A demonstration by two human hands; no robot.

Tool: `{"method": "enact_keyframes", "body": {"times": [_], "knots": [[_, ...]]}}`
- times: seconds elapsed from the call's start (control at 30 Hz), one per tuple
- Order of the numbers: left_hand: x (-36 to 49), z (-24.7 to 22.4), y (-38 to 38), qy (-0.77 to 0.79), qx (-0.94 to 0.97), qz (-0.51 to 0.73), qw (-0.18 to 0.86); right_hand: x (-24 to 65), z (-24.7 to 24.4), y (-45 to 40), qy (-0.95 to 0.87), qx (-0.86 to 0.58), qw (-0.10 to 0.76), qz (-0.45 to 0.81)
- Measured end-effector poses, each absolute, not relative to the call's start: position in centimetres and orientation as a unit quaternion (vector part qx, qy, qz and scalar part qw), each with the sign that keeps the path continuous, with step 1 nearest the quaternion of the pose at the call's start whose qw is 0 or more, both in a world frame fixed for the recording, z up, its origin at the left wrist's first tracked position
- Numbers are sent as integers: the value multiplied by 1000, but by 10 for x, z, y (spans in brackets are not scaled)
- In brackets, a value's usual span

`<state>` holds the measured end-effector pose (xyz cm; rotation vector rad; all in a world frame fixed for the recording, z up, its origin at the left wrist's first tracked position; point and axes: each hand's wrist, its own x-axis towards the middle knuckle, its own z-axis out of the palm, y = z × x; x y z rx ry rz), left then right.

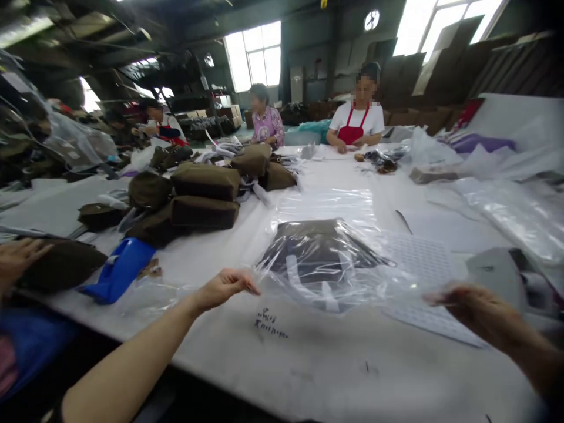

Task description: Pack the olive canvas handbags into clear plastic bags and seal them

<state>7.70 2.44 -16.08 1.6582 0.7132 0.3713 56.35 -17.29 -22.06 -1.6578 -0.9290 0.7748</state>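
A dark olive bag (308,235) lies inside a clear plastic bag (326,202) on the white table (308,364). Pale strips show through the film at its near side. My left hand (227,288) pinches the near left corner of the plastic. At the right, my right hand (473,302) is closed on the plastic's other near corner, its fingers slightly blurred. The film is stretched between the two hands.
Several olive bags (205,181) are piled at the back left. A blue tape dispenser (118,270) stands near another person's hand (22,258). Printed sheets (418,258) and a grey device (497,270) are at the right. Several people sit across the table.
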Motion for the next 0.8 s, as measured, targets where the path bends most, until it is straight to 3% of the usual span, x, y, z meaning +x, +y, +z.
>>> {"method": "enact_keyframes", "body": {"times": [0.1,0.17,0.33,0.43,0.5,0.67,0.8], "knots": [[74,-221,7,312,724,52,613,540,-264,-204,-404,-668,376,500],[69,-242,-1,296,750,3,592,538,-268,-218,-421,-671,305,528],[50,-241,-5,239,805,20,543,479,-221,-223,-570,-675,319,343],[45,-231,-4,222,820,52,526,387,-219,-219,-720,-581,161,343],[43,-228,-5,220,827,55,515,334,-241,-216,-745,-590,115,289],[44,-223,-8,233,861,61,448,303,-299,-216,-761,-614,129,166],[70,-203,-7,238,893,151,351,314,-296,-215,-670,-651,195,298]]}}
